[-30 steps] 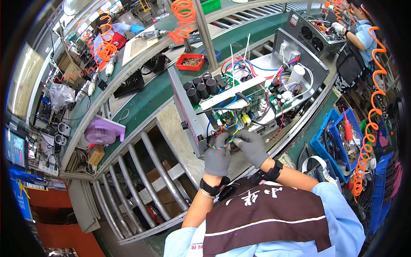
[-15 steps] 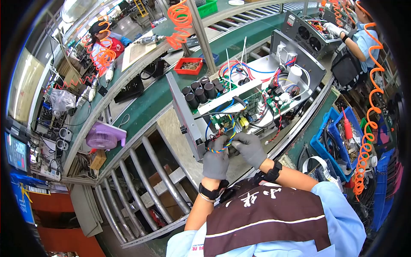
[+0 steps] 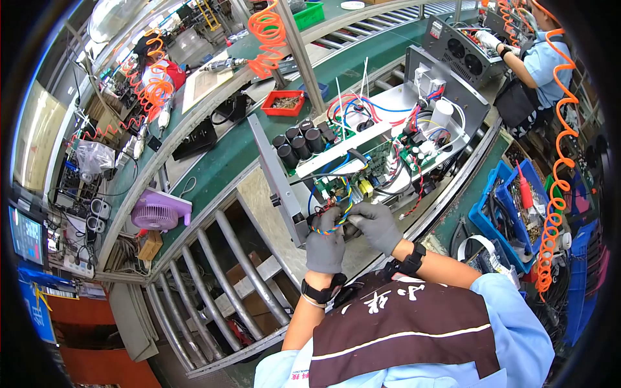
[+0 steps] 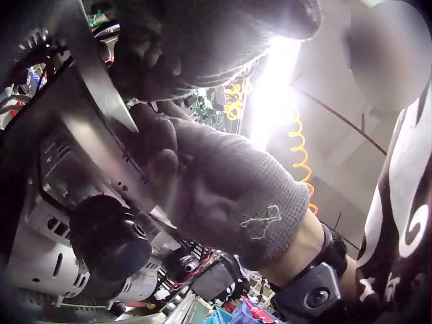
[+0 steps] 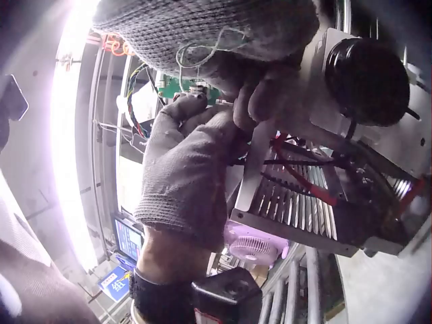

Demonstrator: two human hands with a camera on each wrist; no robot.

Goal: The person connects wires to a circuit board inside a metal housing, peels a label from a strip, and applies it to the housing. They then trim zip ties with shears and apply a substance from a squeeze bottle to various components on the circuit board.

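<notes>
An open power unit (image 3: 381,145) with a grey metal case lies on the line, its circuit boards, black capacitors (image 3: 301,142) and wiring exposed. At its near left corner, a twisted multicoloured wire bundle (image 3: 343,218) runs out from the boards and loops over my gloved left hand (image 3: 325,249). My left fingers are curled at the wires beside the end panel (image 3: 277,178). Close against them, my gloved right hand (image 3: 380,229) pinches at the bundle with bent fingers, its fingertips partly hidden. In the right wrist view, the left hand (image 5: 185,165) reaches up beside a green board.
Metal rollers (image 3: 226,271) lie to the left, with a purple fan (image 3: 155,210) beyond. A red parts tray (image 3: 283,103) stands behind the unit. Blue bins (image 3: 498,207) and a hanging orange coiled hose (image 3: 563,161) are at the right. Another person works at a second unit (image 3: 462,55).
Both hands stay at the wire bundle with only slight finger shifts. The scene has shifted slightly in the head view. The worker at the far right has moved an arm.
</notes>
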